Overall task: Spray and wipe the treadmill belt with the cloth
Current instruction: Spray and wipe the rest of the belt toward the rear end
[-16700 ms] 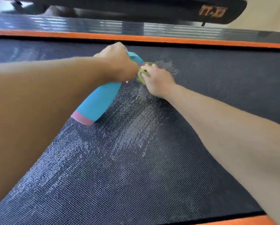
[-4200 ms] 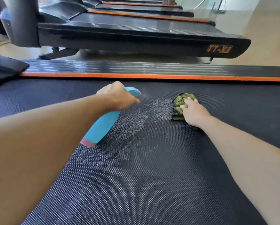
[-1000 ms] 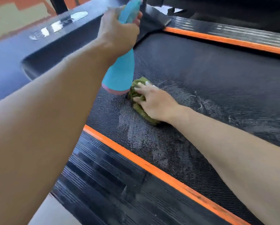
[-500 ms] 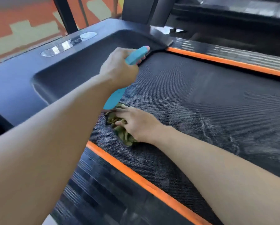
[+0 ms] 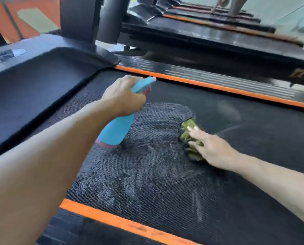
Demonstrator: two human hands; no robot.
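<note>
I am pressing the green cloth [image 5: 190, 138] with flat right fingers [image 5: 194, 134] just beside the spray bottle [image 5: 119, 128] my left fingers [image 5: 123, 96] are gripping, smearing the wet belt [image 5: 147, 183], its far stretch looking unwiped.

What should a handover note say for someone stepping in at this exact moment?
Left hand grips the spray bottle, nozzle aimed at the belt.
Right hand presses the green cloth flat on the belt, fingers straight.
Done: the stretch around and in front of the cloth shows wet wipe streaks.
Left: the belt to the right looks dry and unwiped; how far it runs is out of view.
</note>
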